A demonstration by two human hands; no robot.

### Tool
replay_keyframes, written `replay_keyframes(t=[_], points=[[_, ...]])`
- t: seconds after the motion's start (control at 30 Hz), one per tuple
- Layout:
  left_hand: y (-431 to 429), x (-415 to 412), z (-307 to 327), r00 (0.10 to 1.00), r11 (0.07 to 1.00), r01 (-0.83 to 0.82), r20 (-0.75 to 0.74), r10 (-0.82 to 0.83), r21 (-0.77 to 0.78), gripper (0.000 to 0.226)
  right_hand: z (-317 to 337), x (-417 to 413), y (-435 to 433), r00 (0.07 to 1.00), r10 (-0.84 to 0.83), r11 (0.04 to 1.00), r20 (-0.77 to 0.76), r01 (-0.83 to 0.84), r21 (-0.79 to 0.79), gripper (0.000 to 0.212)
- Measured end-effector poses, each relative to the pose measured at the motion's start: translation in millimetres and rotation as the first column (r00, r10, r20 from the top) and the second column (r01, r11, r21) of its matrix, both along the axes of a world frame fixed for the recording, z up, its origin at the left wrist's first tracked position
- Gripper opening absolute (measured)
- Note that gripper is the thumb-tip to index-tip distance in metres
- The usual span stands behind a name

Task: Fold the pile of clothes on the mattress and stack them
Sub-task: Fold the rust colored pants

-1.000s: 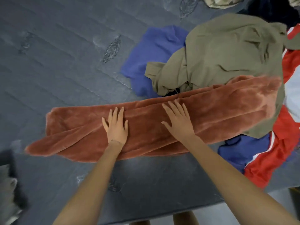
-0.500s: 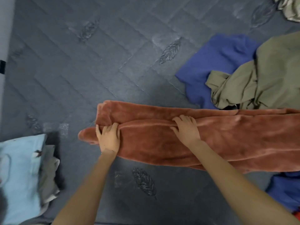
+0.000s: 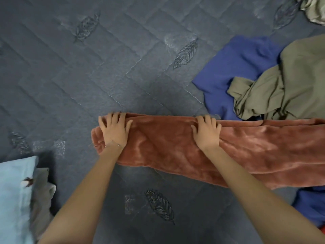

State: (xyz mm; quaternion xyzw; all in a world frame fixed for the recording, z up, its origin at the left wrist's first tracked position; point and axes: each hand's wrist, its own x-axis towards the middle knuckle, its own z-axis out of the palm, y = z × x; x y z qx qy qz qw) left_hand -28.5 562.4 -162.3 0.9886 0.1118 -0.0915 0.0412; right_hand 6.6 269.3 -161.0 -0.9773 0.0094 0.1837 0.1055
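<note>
Gripping the far edge of the rust plush garment (image 3: pixel 167 148) with curled fingers: left hand (image 3: pixel 114 132) at its end, right hand (image 3: pixel 206 134) further along. Just beyond the right grip, a blue cloth (image 3: pixel 237 73) under an olive garment (image 3: pixel 295 81), the olive one touching the rust fabric. Nearer than the left grip and well apart to its left, a pale blue folded piece (image 3: pixel 14 199) on the grey mattress (image 3: pixel 88 76).

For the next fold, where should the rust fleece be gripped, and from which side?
Grip the fleece at its short left end, coming from the left: it lies as a long narrow band running right, so that end would likely fold over lengthwise. The left hand holds it there.
</note>
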Motion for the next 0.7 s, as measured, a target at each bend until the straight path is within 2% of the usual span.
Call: replay_keyframes(t=[0.13,0.23,0.3,0.4,0.47,0.53,0.63,0.7], points=[[9,2,-6,0.993,0.988,0.118,-0.016,-0.118,0.096,0.026,-14,-5,0,0.996,0.027,0.999,0.084,-0.03,0.033,0.032],[8,0,-2,0.988,0.982,0.153,0.001,-0.154,0.113,0.036,-16,-11,6,0.996,0.001,0.999,0.091,-0.005,0.044,0.029],[11,-4,7,0.994,0.989,0.104,-0.048,-0.099,0.103,0.038,-14,-19,10,0.991,0.041,0.996,0.128,-0.05,0.07,0.038],[23,-6,30,0.975,0.987,-0.149,-0.156,0.157,0.063,0.038,-7,-28,19,0.973,0.063,0.983,0.221,-0.098,0.154,0.049],[36,-9,37,0.948,0.959,-0.27,-0.15,0.281,0.089,0.037,2,-26,34,0.963,0.038,0.975,0.269,-0.095,0.202,0.05],[45,-12,38,0.94,0.946,-0.304,-0.129,0.317,0.11,0.037,5,-25,51,0.959,0.022,0.965,0.283,-0.095,0.246,0.049],[50,-21,24,0.972,0.968,-0.221,-0.051,0.228,0.118,0.04,-3,-23,58,0.957,0.021,0.974,0.289,-0.084,0.21,0.044],[43,-22,10,0.992,0.982,-0.127,0.008,0.127,0.14,0.045,-14,-20,54,0.974,-0.009,0.984,0.228,-0.031,0.175,0.038]])
